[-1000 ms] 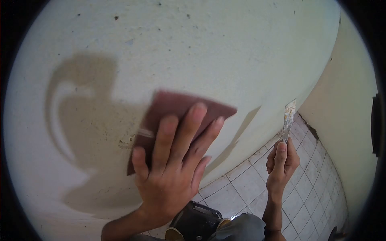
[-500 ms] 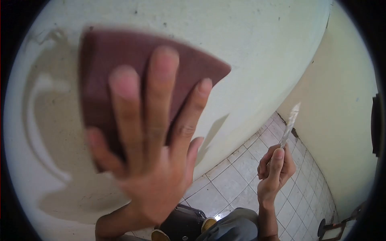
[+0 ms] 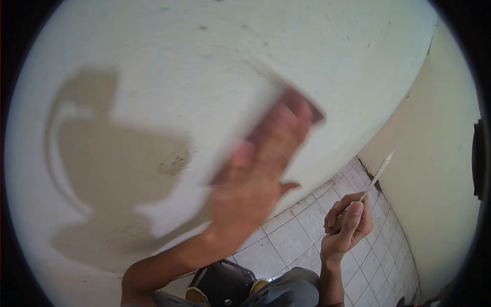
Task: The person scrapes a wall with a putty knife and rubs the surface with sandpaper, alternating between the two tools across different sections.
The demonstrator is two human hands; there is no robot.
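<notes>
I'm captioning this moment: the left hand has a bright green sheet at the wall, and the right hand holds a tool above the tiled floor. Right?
One slip: the sheet is dark red, not green, as the head view shows. The left hand has it at the wall, and the right hand holds a tool above the tiled floor.

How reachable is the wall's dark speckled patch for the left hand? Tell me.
Probably yes: the left hand, over the reddish sheet, is right of the patch; only wall shows between.
</notes>
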